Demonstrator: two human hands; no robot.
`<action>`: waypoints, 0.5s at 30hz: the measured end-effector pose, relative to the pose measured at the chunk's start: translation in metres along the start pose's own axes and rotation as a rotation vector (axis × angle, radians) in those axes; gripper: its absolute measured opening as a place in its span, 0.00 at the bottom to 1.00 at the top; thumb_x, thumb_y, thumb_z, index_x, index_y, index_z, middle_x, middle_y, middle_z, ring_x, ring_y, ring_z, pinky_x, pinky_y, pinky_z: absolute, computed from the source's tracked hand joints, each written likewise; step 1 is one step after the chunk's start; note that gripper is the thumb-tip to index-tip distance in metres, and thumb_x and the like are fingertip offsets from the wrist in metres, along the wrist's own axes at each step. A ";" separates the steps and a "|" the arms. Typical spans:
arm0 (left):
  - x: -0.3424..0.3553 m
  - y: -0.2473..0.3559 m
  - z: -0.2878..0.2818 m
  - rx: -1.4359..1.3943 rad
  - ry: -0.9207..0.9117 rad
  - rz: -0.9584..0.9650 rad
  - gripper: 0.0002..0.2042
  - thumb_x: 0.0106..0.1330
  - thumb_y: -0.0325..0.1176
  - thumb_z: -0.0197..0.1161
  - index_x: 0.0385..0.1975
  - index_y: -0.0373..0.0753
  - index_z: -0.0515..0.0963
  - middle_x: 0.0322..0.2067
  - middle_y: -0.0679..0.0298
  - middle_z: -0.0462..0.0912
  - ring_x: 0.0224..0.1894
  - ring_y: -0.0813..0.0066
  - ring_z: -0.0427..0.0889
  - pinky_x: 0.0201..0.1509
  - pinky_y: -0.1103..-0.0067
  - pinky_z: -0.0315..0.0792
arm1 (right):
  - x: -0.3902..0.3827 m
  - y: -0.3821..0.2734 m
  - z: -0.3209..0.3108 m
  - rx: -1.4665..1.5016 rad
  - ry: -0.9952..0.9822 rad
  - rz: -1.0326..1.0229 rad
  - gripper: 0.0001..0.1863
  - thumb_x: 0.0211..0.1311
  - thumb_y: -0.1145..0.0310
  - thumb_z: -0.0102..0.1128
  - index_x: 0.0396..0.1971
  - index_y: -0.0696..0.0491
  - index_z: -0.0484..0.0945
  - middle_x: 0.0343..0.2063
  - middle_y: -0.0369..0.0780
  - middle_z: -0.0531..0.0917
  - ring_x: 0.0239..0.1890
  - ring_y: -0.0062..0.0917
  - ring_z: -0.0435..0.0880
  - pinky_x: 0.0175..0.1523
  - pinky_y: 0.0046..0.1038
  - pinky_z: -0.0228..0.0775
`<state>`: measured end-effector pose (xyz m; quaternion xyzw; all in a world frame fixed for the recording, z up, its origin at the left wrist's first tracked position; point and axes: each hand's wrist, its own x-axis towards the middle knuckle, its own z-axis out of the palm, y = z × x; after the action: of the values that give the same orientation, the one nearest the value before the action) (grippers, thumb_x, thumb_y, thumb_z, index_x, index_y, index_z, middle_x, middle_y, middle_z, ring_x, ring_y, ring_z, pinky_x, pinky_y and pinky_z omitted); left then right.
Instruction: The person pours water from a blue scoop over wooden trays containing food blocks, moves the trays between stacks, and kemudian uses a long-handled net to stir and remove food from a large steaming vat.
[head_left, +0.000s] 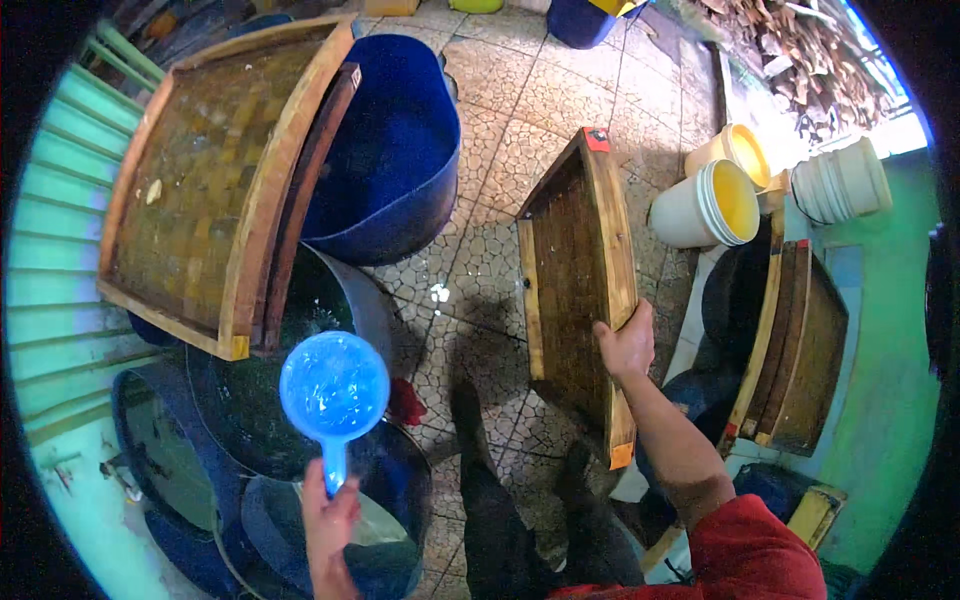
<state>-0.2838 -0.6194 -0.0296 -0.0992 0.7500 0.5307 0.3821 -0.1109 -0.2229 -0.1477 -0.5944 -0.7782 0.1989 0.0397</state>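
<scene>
My left hand point(332, 508) is closed round the handle of a blue dipper point(335, 386), whose round bowl appears to hold water. It hangs over the open dark tubs point(250, 430) at the left. My right hand point(629, 342) grips the long edge of a wooden-framed tray point(570, 290) with a brown, mesh-like panel. The tray is tilted up on its side above the tiled floor, with orange-red patches at two corners. Two similar framed trays lie at the upper left, the top one point(200, 180) with a small pale bit on its panel.
Beyond the left trays stands a big blue barrel point(400, 180). White and yellow buckets point(690, 210) are at the right, beside more wooden frames point(790, 350) leaning near a green wall point(890, 290). Chopped firewood point(800, 60) is heaped at the far right. Patterned tiles point(500, 200) cover the floor.
</scene>
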 end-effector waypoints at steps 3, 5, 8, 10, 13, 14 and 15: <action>0.032 0.037 0.070 -0.048 -0.149 0.052 0.12 0.58 0.27 0.56 0.43 0.39 0.69 0.21 0.69 0.70 0.15 0.87 0.64 0.15 0.87 0.58 | 0.002 -0.001 -0.006 0.023 0.002 0.023 0.39 0.43 0.62 0.68 0.54 0.59 0.58 0.48 0.49 0.69 0.53 0.44 0.68 0.55 0.41 0.64; 0.080 0.038 0.119 0.351 -0.134 0.418 0.13 0.60 0.29 0.53 0.44 0.36 0.72 0.25 0.64 0.76 0.24 0.75 0.74 0.28 0.78 0.70 | -0.003 -0.009 -0.010 0.056 -0.031 0.056 0.37 0.43 0.62 0.68 0.53 0.58 0.59 0.47 0.48 0.70 0.53 0.44 0.68 0.55 0.41 0.64; 0.143 0.067 0.222 0.772 -0.114 0.404 0.18 0.59 0.35 0.51 0.47 0.33 0.68 0.35 0.39 0.78 0.38 0.40 0.78 0.43 0.58 0.70 | 0.000 -0.017 -0.011 0.034 -0.028 0.073 0.34 0.43 0.61 0.69 0.49 0.56 0.62 0.44 0.48 0.71 0.51 0.44 0.70 0.53 0.41 0.64; 0.180 0.058 0.255 0.863 -0.100 0.446 0.18 0.58 0.35 0.50 0.46 0.33 0.68 0.34 0.39 0.79 0.37 0.39 0.77 0.44 0.56 0.69 | -0.001 -0.022 -0.014 0.033 -0.084 0.120 0.33 0.42 0.61 0.69 0.47 0.55 0.63 0.42 0.48 0.71 0.49 0.44 0.70 0.52 0.41 0.65; 0.209 0.034 0.275 0.847 -0.040 0.433 0.17 0.57 0.34 0.51 0.44 0.31 0.69 0.34 0.40 0.79 0.37 0.39 0.77 0.44 0.56 0.69 | -0.002 -0.020 -0.015 0.051 -0.014 0.030 0.34 0.41 0.61 0.70 0.48 0.53 0.63 0.43 0.47 0.71 0.49 0.43 0.70 0.51 0.41 0.66; 0.220 0.022 0.267 0.778 0.004 0.394 0.17 0.57 0.35 0.51 0.43 0.31 0.70 0.34 0.40 0.79 0.37 0.40 0.78 0.45 0.56 0.69 | -0.001 -0.021 -0.013 0.025 -0.053 0.066 0.35 0.42 0.61 0.70 0.50 0.53 0.62 0.44 0.47 0.71 0.50 0.43 0.70 0.52 0.41 0.66; 0.223 0.013 0.261 0.706 0.040 0.353 0.17 0.56 0.36 0.52 0.42 0.31 0.70 0.34 0.41 0.79 0.37 0.40 0.78 0.45 0.56 0.69 | 0.000 -0.019 -0.013 0.026 -0.047 0.074 0.35 0.42 0.61 0.70 0.50 0.53 0.62 0.44 0.47 0.71 0.50 0.43 0.70 0.52 0.41 0.66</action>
<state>-0.3225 -0.3293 -0.2090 0.1586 0.8992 0.2957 0.2808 -0.1240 -0.2233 -0.1286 -0.6172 -0.7538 0.2244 0.0220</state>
